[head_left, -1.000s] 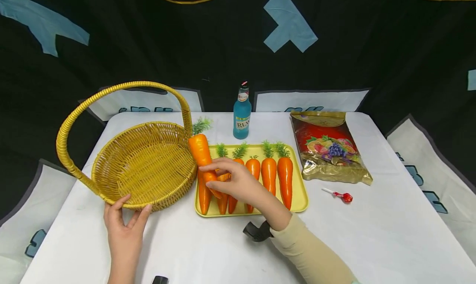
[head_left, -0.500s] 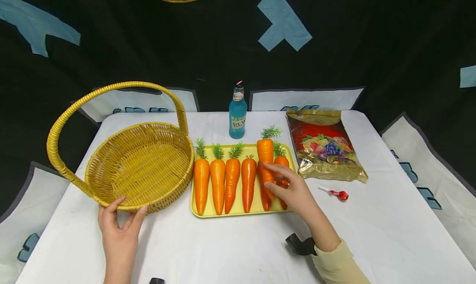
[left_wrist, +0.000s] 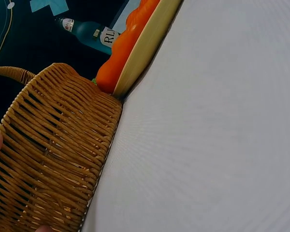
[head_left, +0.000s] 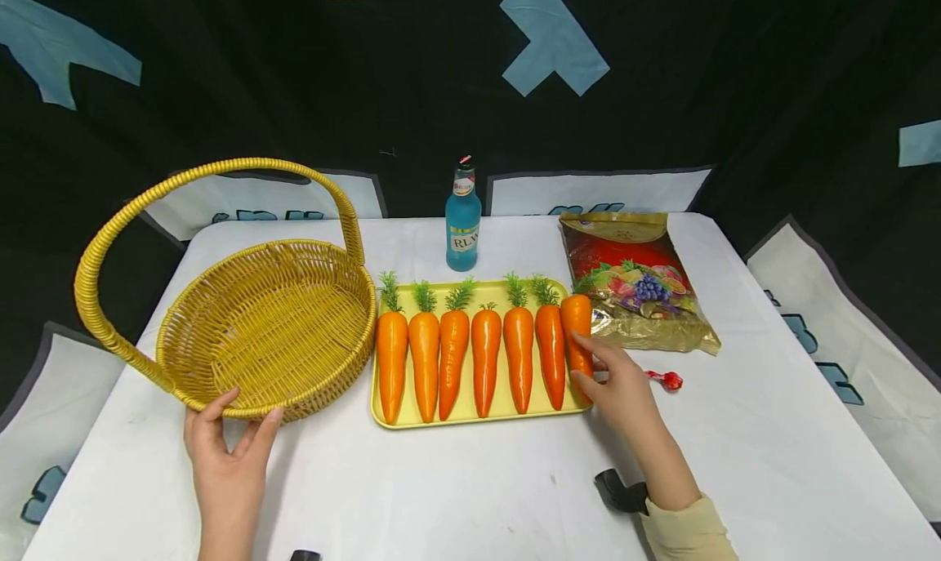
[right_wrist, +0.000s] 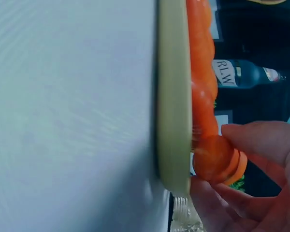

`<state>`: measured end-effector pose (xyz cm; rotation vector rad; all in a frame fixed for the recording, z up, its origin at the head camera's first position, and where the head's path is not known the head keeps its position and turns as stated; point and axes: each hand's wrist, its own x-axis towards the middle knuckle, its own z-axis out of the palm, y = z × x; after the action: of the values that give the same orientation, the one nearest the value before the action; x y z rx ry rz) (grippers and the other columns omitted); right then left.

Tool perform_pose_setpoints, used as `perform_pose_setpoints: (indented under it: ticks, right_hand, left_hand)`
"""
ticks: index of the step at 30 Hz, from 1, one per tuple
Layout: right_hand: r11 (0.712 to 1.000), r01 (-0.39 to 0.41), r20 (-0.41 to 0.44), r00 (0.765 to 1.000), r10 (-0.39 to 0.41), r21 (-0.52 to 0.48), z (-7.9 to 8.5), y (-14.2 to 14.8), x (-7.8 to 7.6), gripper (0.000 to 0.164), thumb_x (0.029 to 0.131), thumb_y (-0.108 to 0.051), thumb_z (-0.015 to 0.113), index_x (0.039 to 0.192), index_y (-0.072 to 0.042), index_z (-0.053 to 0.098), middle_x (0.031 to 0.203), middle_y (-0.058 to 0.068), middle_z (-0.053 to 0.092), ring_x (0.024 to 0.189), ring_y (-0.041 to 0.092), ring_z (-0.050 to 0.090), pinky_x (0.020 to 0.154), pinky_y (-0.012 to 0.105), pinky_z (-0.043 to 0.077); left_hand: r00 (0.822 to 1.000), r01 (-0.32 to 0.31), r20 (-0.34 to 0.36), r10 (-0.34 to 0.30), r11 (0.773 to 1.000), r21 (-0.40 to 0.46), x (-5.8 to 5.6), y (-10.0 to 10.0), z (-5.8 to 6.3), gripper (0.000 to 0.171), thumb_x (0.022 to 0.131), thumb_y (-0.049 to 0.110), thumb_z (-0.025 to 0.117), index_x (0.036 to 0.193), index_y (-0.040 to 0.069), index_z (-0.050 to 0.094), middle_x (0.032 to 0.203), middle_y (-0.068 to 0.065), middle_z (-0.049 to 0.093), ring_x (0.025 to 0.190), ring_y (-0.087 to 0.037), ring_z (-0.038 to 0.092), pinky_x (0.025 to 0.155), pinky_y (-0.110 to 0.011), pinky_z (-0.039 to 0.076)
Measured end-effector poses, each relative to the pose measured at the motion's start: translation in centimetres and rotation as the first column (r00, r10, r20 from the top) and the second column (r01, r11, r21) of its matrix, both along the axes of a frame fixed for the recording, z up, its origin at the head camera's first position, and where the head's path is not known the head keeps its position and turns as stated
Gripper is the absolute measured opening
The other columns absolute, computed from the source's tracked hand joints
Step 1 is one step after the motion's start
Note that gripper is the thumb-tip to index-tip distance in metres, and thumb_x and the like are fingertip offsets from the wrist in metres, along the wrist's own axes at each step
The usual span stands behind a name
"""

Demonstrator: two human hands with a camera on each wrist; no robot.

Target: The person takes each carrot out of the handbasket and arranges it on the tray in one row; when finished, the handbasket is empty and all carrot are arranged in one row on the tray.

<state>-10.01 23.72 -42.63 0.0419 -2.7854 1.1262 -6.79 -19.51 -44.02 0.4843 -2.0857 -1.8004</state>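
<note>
My right hand [head_left: 623, 385] pinches an orange carrot [head_left: 577, 320] at the right end of the yellow tray [head_left: 456, 420]. In the right wrist view the thumb and fingers lie on either side of this carrot [right_wrist: 213, 157], close to the tray's end. Several other carrots [head_left: 485, 357] lie side by side on the tray, green tops pointing away from me. My left hand [head_left: 229, 471] grips the near rim of a yellow wicker basket [head_left: 275, 324], which has a tall arched handle. Only bits of its fingers show beside the basket weave [left_wrist: 53, 150] in the left wrist view.
Behind the tray stands a blue bottle [head_left: 462, 226]. A red and gold bag [head_left: 639, 287] lies at the back right, with a red lollipop [head_left: 669, 380] in front of it, its stick partly hidden by my right hand. A white cloth covers the table [head_left: 441, 496].
My right hand has carried the carrot rightward, from above the tray's left end to its right end, and lowered it there. The left hand stays on the basket rim.
</note>
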Motion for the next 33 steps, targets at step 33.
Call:
perform_pose_setpoints:
  ticks: [33]
  right_hand:
    - [0.891,0.062,0.001,0.998,-0.070,0.450,0.0,-2.6,-0.5,0.048,0.082,-0.011,0.076,0.128,-0.005,0.062,0.116,0.028,0.058,0.096,0.043,0.057,0.078,0.055,0.054]
  left_hand:
    - [1.000,0.012,-0.024,-0.011,1.000,0.010,0.0,-0.1,-0.1,0.060,0.085,-0.003,0.070,0.137,0.006,0.042,0.154,0.004,0.009,0.143,-0.020,0.016,0.090,-0.011,0.045]
